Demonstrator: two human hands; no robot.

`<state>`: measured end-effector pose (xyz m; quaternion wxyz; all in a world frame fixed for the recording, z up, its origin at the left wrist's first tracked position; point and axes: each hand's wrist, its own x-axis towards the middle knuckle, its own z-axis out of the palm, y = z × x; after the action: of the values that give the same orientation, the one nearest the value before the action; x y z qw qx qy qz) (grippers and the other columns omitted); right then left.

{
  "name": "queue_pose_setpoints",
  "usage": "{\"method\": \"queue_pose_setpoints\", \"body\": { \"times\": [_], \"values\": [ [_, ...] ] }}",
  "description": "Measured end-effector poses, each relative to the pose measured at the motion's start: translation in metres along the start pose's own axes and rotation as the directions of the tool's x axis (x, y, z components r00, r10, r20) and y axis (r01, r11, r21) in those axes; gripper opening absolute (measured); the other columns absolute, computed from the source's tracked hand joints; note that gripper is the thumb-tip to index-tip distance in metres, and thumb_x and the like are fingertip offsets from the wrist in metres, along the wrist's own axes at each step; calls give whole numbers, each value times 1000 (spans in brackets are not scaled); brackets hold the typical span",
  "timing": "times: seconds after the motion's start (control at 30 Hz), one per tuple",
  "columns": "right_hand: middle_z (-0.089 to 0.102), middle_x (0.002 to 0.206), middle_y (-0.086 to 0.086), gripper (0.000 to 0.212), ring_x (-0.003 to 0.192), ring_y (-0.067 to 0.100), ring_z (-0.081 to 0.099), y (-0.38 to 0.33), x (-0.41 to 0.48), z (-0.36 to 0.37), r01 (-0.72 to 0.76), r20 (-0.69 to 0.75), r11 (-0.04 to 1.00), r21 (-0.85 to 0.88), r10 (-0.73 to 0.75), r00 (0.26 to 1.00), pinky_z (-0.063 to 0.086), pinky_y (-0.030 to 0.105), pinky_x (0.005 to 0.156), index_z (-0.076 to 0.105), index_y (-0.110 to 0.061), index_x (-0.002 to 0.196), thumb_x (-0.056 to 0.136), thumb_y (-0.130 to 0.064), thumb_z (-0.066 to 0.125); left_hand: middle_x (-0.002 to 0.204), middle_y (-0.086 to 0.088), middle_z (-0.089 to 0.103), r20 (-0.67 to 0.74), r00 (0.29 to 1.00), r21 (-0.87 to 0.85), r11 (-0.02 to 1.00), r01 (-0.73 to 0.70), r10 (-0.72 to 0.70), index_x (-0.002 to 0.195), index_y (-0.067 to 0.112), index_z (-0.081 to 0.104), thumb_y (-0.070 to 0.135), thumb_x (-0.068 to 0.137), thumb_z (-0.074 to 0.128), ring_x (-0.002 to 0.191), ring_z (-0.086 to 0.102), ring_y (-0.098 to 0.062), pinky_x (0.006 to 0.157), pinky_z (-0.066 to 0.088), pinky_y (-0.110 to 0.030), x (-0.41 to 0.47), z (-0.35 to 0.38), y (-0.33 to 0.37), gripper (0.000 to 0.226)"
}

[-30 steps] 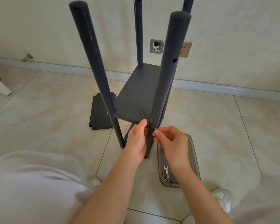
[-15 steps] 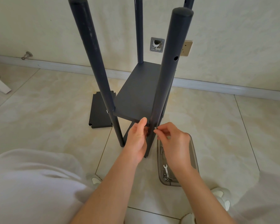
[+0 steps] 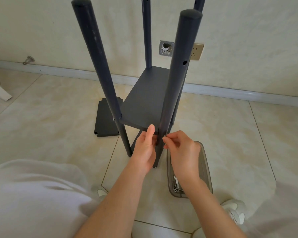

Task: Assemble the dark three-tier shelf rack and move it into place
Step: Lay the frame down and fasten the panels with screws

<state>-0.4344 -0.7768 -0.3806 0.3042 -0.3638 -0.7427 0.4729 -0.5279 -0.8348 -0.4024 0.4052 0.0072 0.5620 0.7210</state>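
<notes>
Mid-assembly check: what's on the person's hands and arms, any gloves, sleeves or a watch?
Nothing worn. The left hand and right hand are ungloved, with no ring, watch or band showing. The left forearm and right forearm are bare down to the frame's bottom edge; no sleeve is in view.

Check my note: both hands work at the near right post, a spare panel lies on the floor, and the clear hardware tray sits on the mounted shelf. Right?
One slip: the head view shows the clear hardware tray on the floor beside the near right post, below the right hand, not on the mounted shelf. The rest stands.
</notes>
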Motion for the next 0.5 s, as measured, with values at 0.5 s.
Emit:
{"method": "queue_pose_setpoints", "body": {
  "times": [0.5],
  "values": [
    [69, 77, -13, 15, 73, 0, 68, -4, 4, -4, -4, 70, 999, -41, 6, 998, 49, 6, 68, 63, -26, 84, 89, -16, 72, 113, -10, 69, -15, 1000, -8, 1000, 12, -12, 134, 4, 53, 41, 105, 45, 103, 66, -17, 94, 49, -29, -2, 1, 1, 48]
  ]
}}
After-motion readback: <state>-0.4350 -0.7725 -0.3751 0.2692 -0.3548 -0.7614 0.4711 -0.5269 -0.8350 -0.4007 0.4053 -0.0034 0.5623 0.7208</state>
